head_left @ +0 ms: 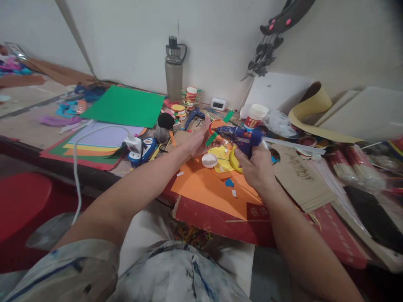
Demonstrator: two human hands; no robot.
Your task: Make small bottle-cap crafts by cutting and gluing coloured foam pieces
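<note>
My right hand (256, 167) is closed round the grip of a blue hot glue gun (241, 136), whose nozzle points left. A glue stick pokes out of the gun's back toward the right. My left hand (197, 140) reaches over the table and holds a small orange paper cup with green paper strips (215, 128) right at the nozzle tip. Under both hands lie orange paper (204, 184), yellow paper scraps (222, 157) and a white round lid (209, 160).
A green sheet (126, 105) and stacked coloured sheets (94, 144) lie to the left. A steel bottle (174, 69) stands by the wall, a stack of paper cups (255, 115) right of the gun. A white cable (77, 167) hangs off the table edge. Cardboard (299, 176) lies right.
</note>
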